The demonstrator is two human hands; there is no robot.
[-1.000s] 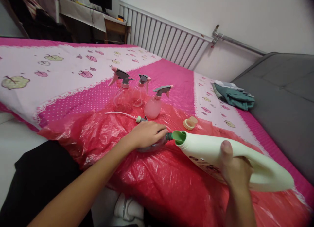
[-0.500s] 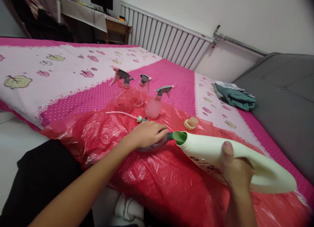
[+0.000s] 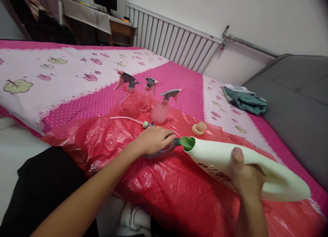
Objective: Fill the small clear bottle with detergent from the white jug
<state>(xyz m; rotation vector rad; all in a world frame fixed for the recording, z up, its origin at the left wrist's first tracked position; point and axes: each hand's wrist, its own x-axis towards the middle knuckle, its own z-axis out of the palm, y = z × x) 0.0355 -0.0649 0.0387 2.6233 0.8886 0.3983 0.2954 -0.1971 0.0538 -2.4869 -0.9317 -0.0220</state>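
Observation:
My left hand [image 3: 155, 140] is wrapped round a clear spray bottle [image 3: 164, 152] that lies tilted on red plastic sheeting [image 3: 159, 182], its neck pointing right. My right hand [image 3: 247, 177] grips the handle of a large pale green detergent jug [image 3: 215, 151], held on its side. The green spout [image 3: 188, 142] of the jug meets the bottle's neck. Whether liquid is flowing I cannot tell. Beyond my left hand lies a spray trigger head [image 3: 147, 124] with its thin tube stretched left. The jug's pale cap [image 3: 199, 128] rests on the sheeting behind the spout.
Three spray bottles with grey and pink triggers stand behind my left hand; the nearest one [image 3: 160, 112] holds cloudy liquid. Folded clothes [image 3: 246, 98] lie at right by the grey headboard [image 3: 294, 93]. Pink patterned bedding [image 3: 179, 76] spreads beneath. A radiator [image 3: 169, 35] lines the wall.

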